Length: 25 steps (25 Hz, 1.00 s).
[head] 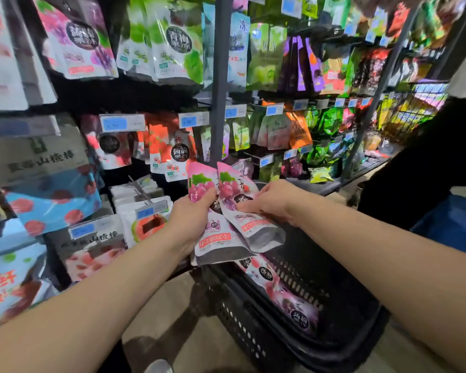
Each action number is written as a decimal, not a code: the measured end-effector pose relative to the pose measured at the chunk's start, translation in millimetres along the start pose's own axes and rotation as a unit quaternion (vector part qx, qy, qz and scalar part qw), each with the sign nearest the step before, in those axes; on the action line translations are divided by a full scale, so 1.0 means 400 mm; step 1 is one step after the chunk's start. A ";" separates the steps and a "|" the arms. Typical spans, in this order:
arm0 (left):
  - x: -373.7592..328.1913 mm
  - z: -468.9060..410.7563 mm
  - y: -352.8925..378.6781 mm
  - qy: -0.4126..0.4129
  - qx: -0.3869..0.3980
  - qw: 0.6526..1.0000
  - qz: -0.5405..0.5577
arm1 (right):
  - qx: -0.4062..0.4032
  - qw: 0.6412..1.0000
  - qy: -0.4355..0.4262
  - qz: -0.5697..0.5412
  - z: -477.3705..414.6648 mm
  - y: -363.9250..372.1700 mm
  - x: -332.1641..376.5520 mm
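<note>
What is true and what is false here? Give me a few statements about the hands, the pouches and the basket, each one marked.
1. The left hand grips a pink left pouch. True.
2. The right hand is empty. False: it holds the right pouch.
3. The basket under the hands is black. True.
4. The basket has nothing in it. False: a third pouch lies inside.
</note>
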State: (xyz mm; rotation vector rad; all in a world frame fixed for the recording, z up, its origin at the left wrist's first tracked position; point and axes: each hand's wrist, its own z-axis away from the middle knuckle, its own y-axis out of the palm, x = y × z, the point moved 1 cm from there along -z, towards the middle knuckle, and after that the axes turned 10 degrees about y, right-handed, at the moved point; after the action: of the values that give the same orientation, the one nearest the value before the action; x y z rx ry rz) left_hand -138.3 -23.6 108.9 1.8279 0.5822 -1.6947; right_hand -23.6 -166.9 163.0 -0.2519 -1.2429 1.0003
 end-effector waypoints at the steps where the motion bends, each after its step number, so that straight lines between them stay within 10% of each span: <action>1: -0.016 0.014 -0.017 0.010 -0.007 1.000 0.006 | -0.016 1.000 0.006 0.010 0.021 0.002 0.008; 7: -0.135 0.053 -0.135 0.023 -0.034 0.999 0.036 | 0.229 0.952 0.030 -0.200 0.116 0.050 0.064; 25: -0.391 0.054 -0.394 0.047 -0.032 0.998 0.037 | 0.269 0.911 -0.085 -0.301 0.097 0.240 0.473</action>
State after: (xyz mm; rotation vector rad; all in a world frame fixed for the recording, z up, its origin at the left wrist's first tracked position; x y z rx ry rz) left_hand -274.5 88.9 245.0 1.8689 0.5942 -1.5310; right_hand -108.2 15.5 240.5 0.6310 -1.0478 0.7850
